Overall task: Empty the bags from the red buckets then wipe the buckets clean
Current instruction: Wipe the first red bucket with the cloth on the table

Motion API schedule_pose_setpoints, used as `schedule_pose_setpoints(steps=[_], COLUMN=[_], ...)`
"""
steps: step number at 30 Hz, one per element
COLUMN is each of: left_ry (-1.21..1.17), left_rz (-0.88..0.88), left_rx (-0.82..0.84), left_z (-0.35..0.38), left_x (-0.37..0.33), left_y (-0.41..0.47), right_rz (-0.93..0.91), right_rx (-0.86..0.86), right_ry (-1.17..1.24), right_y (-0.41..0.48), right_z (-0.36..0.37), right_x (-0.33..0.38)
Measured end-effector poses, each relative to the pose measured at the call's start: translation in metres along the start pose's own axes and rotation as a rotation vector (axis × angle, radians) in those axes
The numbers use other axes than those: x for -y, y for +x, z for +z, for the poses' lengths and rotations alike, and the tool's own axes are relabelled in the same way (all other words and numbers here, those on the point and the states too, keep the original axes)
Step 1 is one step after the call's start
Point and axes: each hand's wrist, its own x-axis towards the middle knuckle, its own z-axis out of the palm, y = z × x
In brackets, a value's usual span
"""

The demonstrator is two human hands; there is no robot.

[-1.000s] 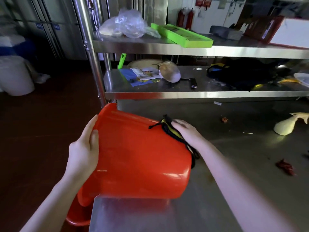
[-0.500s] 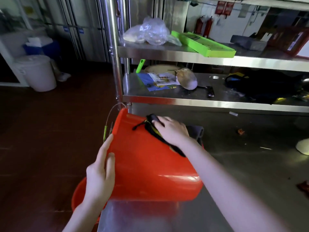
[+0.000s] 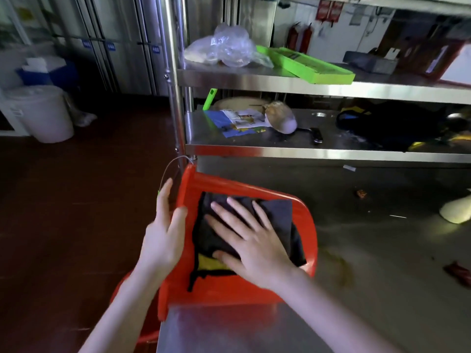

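Red bucket lies tipped on steel bench edge w/ right hand flat, fingers spread, pressing dark cloth on it, left hand open, steadying rim; 2nd red bucket below.

On the top shelf in front of me I see a crumpled clear plastic bag beside a green tray. A leaflet lies on the shelf below. A white bin stands on the floor to my left.
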Motion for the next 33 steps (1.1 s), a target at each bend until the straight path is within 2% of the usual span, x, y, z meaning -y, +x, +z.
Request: schedule_pose_setpoints(steps=[3, 5, 9, 11, 15, 17, 20, 22, 24, 27, 29, 33], left_ry=[0.109, 0.161, 0.154, 0.118, 0.088, 0.106, 0.117, 0.114, 0.106, 0.062, 0.042, 0.02], left_rz=[-0.061, -0.037, 0.16, 0.201, 0.15, 0.169, 0.175, 0.179, 0.205, 0.214, 0.206, 0.212], left_rx=[0.038, 0.035, -0.007, -0.02, -0.05, -0.053, -0.053, -0.049, -0.038, -0.01, 0.01, 0.004], left_z=[0.011, 0.016, 0.006, 0.0, -0.002, 0.0, 0.002, 0.002, 0.002, 0.0, -0.003, -0.006], left_x=[-0.027, -0.032, -0.008, 0.012, 0.029, 0.027, 0.027, 0.03, 0.033, 0.039, 0.041, 0.044], left_y=[0.046, 0.056, 0.026, 0.003, -0.012, -0.009, -0.003, -0.001, 0.0, -0.002, -0.006, -0.018], right_rz=[-0.009, 0.05, 0.362, 0.471, 0.558, 0.656, 0.797, 0.834, 0.792, 0.564, 0.438, 0.233], right_rx=[-0.037, -0.05, -0.048, 0.066, 0.409, 0.47, 0.429, 0.345, 0.217, 0.138, 0.118, 0.075], right_ry=[-0.033, -0.03, 0.022, 0.098, 0.326, 0.395, 0.409, 0.501, 0.501, 0.178, 0.052, 0.145], right_y=[-0.022, -0.017, 0.026, 0.063, 0.116, 0.112, 0.074, 0.039, 0.006, -0.014, 0.001, 0.076], right_z=[0.007, 0.006, -0.004, -0.006, -0.002, 0.0, -0.002, -0.006, -0.006, -0.004, -0.007, 0.0], right_x=[0.014, 0.014, -0.001, -0.019, -0.074, -0.1, -0.135, -0.146, -0.14, -0.103, -0.069, -0.023])
